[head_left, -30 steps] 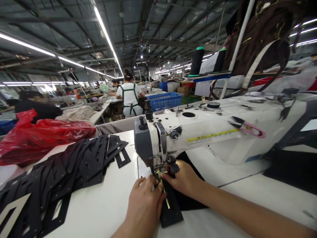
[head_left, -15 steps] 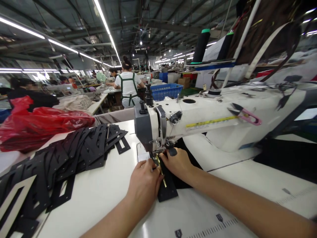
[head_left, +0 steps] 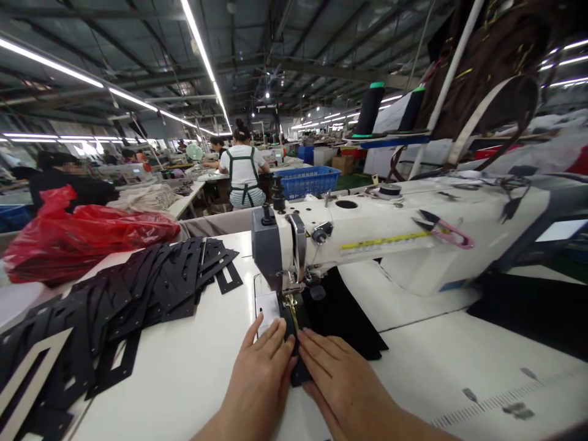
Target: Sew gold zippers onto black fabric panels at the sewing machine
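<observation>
A black strip (head_left: pixel 301 372) with a gold zipper (head_left: pixel 293 308) along it lies under the needle area of a white sewing machine (head_left: pixel 367 229). My left hand (head_left: pixel 264 370) lies flat on the left side of the strip, fingers spread and pointing toward the machine head. On the right side my right hand (head_left: pixel 342 376) lies flat, its fingertips beside the zipper just in front of the presser foot. A larger black fabric piece (head_left: pixel 346 315) is under the machine arm, right of the strip.
Black frame-shaped pieces (head_left: pixel 151 282) are heaped at the left, near a red plastic bag (head_left: pixel 92 236). Pink-handled snips (head_left: pixel 445 231) rest on the machine arm. Beyond are a blue basket (head_left: pixel 307 182) and a person (head_left: pixel 243 168) seen from behind.
My right hand has drawn back from beside the needle and now lies flat on the strip. My left hand has slid nearer and its fingers have spread. The strip sits farther under the machine.
</observation>
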`<control>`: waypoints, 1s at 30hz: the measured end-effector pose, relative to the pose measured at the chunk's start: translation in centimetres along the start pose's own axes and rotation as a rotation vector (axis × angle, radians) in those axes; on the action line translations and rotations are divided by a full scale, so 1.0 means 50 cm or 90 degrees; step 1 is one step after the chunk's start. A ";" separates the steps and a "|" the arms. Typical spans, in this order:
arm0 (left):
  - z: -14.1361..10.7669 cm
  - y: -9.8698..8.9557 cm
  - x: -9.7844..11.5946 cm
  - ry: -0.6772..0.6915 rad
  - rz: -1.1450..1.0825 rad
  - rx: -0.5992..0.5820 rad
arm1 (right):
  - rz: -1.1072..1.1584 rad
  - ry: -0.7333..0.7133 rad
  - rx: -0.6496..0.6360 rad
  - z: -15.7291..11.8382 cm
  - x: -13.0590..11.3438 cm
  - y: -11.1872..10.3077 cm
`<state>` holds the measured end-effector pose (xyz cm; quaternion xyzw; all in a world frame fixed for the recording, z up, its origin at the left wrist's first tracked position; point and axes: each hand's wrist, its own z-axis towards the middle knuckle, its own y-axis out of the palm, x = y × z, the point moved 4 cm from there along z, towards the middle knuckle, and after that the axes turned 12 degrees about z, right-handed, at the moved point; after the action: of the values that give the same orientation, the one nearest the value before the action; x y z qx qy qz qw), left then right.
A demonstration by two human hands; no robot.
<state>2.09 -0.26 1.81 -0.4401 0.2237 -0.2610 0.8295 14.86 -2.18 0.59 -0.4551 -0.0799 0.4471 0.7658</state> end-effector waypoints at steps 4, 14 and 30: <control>0.004 0.002 -0.009 0.017 0.014 0.008 | 0.002 -0.008 0.030 0.000 0.015 0.017; 0.024 0.022 -0.039 0.019 0.012 0.039 | 0.017 -0.021 -0.037 0.032 0.049 0.033; 0.017 0.010 -0.049 0.056 0.002 0.039 | -0.054 -0.064 0.127 0.040 0.056 0.016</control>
<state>0.86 2.07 2.18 -0.4020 0.2527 -0.2853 0.8326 14.95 1.34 0.30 -0.3502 -0.0925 0.4425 0.8204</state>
